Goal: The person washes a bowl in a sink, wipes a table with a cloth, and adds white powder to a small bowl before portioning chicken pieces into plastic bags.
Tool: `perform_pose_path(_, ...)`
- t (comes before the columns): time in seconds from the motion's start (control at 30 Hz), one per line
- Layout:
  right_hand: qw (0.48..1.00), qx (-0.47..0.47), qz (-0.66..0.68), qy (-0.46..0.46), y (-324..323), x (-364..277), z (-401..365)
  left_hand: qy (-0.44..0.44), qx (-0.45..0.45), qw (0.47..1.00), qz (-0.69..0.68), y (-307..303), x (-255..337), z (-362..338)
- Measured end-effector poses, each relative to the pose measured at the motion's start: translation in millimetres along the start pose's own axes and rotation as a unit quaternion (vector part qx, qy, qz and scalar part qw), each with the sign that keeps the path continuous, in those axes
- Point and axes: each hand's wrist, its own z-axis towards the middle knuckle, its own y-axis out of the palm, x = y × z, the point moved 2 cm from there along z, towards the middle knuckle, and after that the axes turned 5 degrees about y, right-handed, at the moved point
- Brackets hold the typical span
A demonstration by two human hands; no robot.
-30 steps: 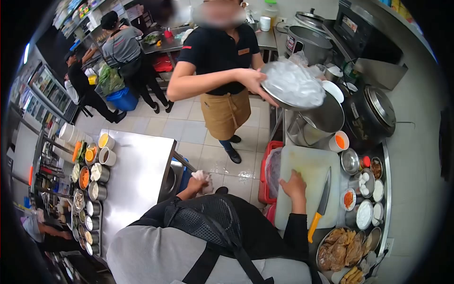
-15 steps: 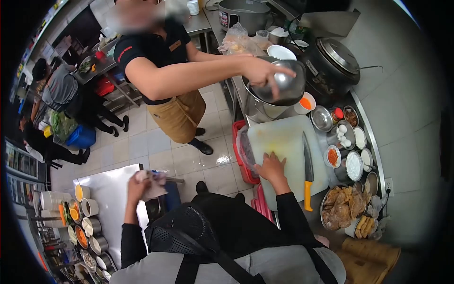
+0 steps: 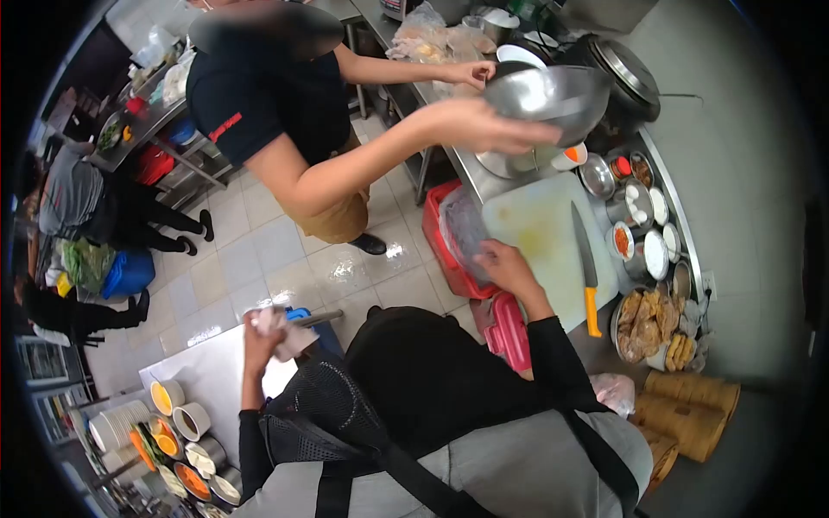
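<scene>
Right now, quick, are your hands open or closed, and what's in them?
Left hand: closed around a crumpled cloth.
Right hand: at the edge of the cutting board, beside the plastic bag; open or closed cannot be told.

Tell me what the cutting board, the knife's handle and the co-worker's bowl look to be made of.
Cutting board: likely plastic, matte off-white, with a faint yellow stain. Knife handle: probably moulded plastic, a solid orange-yellow. Bowl: metal, seemingly stainless steel, shiny grey with bright reflections.
</scene>
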Motion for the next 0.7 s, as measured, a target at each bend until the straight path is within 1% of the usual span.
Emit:
perform_pose_path(0.03,0.993,-0.067,0.088,-0.028,23,-20,-1,0.0,-0.037,0.998,-0.053,26,11,13)
perform_pose_path(0.07,0.974,-0.131,0.175,-0.056,46,-44,-1,-0.023,-0.101,0.994,-0.027,52,20,30)
perform_pose_path(0.1,0.955,-0.164,0.239,-0.069,57,-87,-12,-0.043,-0.164,0.986,-0.002,82,28,47)
perform_pose_path(0.13,0.93,-0.194,0.302,-0.084,66,-126,-21,-0.051,-0.212,0.974,-0.057,117,33,57)
perform_pose_path(0.17,0.93,-0.19,0.304,-0.076,96,-127,-15,-0.06,-0.257,0.958,-0.112,151,39,60)
perform_pose_path(0.2,0.947,-0.114,0.256,-0.158,128,-119,-3,-0.124,-0.303,0.92,-0.216,178,48,57)
perform_pose_path(0.23,0.949,-0.036,0.201,-0.241,140,-116,5,-0.183,-0.341,0.866,-0.317,197,59,53)
perform_pose_path(0.27,0.952,-0.115,0.246,-0.14,129,-105,15,-0.182,-0.343,0.865,-0.317,202,67,49)
perform_pose_path(0.3,0.938,-0.192,0.286,-0.039,110,-92,22,-0.194,-0.346,0.851,-0.344,205,74,45)
perform_pose_path(0.33,0.957,-0.053,0.269,-0.099,81,-103,16,-0.206,-0.348,0.836,-0.37,209,77,43)
perform_pose_path(0.37,0.976,-0.021,0.211,-0.044,71,-83,21,-0.205,-0.348,0.836,-0.372,208,67,43)
perform_pose_path(0.4,0.988,0.006,0.151,0.012,66,-54,26,-0.142,-0.33,0.898,-0.255,201,42,45)
perform_pose_path(0.43,0.988,0.037,0.145,0.041,61,-28,40,-0.077,-0.303,0.941,-0.131,192,16,46)
perform_pose_path(0.47,0.991,0.062,0.111,0.051,40,-26,48,-0.091,-0.269,0.953,-0.102,179,-19,46)
perform_pose_path(0.5,0.987,0.125,0.1,0.028,28,-21,63,-0.105,-0.235,0.964,-0.07,163,-47,42)
perform_pose_path(0.53,0.986,0.16,0.047,-0.011,9,-33,77,-0.152,-0.175,0.965,-0.12,152,-48,28)
perform_pose_path(0.57,0.982,0.174,-0.009,-0.065,-1,-42,99,-0.196,-0.115,0.959,-0.168,142,-48,13)
perform_pose_path(0.6,0.955,0.219,-0.063,-0.188,-2,-46,128,-0.197,-0.111,0.96,-0.163,132,-60,1)
perform_pose_path(0.63,0.918,0.257,-0.207,-0.22,5,-47,154,-0.209,-0.085,0.959,-0.17,123,-80,-9)
perform_pose_path(0.67,0.903,0.254,-0.282,-0.2,22,-35,190,-0.221,-0.058,0.957,-0.178,119,-90,-17)
perform_pose_path(0.7,0.904,0.25,-0.278,-0.207,37,-17,227,-0.222,-0.049,0.957,-0.179,123,-82,-25)
